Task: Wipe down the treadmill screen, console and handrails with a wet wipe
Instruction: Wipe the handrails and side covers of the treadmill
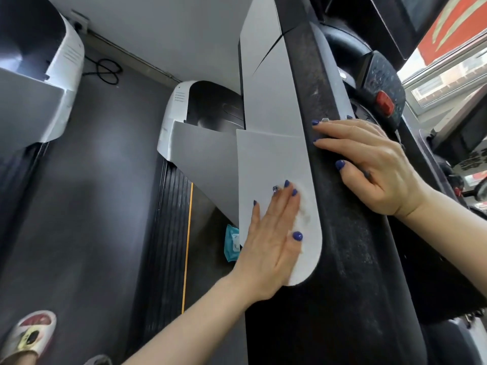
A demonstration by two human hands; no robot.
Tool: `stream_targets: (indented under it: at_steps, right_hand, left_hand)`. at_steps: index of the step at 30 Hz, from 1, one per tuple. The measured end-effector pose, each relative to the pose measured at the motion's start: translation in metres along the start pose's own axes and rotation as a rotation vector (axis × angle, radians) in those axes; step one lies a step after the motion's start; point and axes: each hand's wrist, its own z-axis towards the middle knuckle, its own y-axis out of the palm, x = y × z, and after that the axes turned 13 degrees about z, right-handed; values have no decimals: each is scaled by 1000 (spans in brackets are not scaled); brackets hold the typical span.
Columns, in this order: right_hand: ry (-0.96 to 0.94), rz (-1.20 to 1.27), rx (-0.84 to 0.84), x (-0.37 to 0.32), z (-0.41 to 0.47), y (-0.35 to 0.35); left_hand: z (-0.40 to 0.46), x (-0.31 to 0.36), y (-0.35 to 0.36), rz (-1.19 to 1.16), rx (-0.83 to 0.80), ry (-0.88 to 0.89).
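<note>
My left hand (274, 233) lies flat with straight fingers on the grey side panel (263, 154) of the treadmill's handrail, pressing a white wet wipe (305, 209) against it. The wipe shows only past my fingertips and thumb. My right hand (374, 164) rests palm down across the black, dusty handrail top (350, 246), its fingers curving over the rail's left edge. A red stop button (384, 102) sits on the black console part beyond my right hand.
A teal wet-wipe pack (232, 243) lies on the treadmill deck below the panel. The ribbed side rail (168, 233) with a yellow stripe runs beside it. Another treadmill's white motor cover (52, 83) stands at left. My slippered foot (29, 335) is on the dark floor.
</note>
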Motion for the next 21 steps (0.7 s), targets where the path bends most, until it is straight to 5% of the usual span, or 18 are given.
stream_targets:
  at_steps: [2, 5, 12, 19, 21]
  right_hand:
    - [-6, -4, -1, 1, 0, 1]
    - [-1, 4, -3, 2, 1, 0]
    - [7, 40, 24, 2, 0, 1]
    - [27, 45, 26, 2, 0, 1]
    - [34, 54, 18, 2, -1, 2]
  left_hand:
    - [17, -32, 7, 107, -68, -164]
    - [33, -60, 11, -30, -47, -318]
    - [40, 14, -12, -101, 45, 17]
    - [78, -58, -3, -116, 14, -315]
    - [76, -38, -7, -36, 2, -260]
